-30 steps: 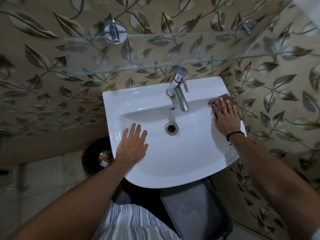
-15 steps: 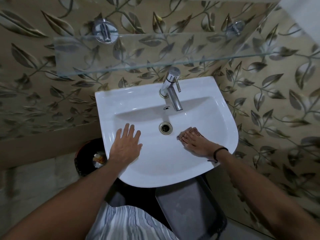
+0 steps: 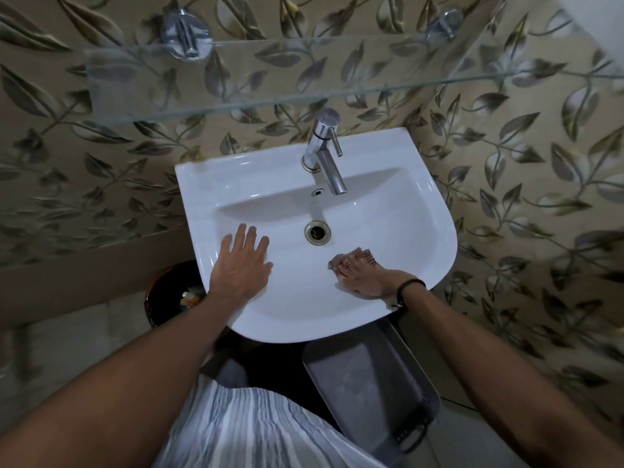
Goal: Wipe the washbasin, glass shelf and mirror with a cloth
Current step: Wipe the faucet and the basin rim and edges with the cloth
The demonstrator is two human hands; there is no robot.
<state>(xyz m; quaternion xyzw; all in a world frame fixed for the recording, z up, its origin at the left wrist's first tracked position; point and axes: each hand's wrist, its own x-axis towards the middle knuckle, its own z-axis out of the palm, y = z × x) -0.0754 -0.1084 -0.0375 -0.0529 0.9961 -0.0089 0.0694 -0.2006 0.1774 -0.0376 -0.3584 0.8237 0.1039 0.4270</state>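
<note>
The white washbasin point(image 3: 388, 157) hangs on a leaf-patterned wall, with a chrome tap point(image 3: 326, 153) at its back and a drain point(image 3: 317, 232) in the bowl. My right hand point(image 3: 368, 278) lies flat inside the bowl, right of the drain, pressing a brown checked cloth point(image 3: 366, 256) against the porcelain with straight fingers. On the bowl's left side my left hand point(image 3: 241, 261) rests flat, fingers spread. The glass shelf point(image 3: 236, 76) spans the wall above the basin. No mirror is in view.
Two chrome brackets point(image 3: 184, 33) hold the shelf. A dark waste bin point(image 3: 175, 295) with scraps stands on the floor to the left under the basin. A grey plastic tub point(image 3: 374, 386) sits below the basin's front right edge.
My right hand slid the cloth from the basin's right rim down into the bowl, right of the drain. The left hand stayed in place on the basin's left side.
</note>
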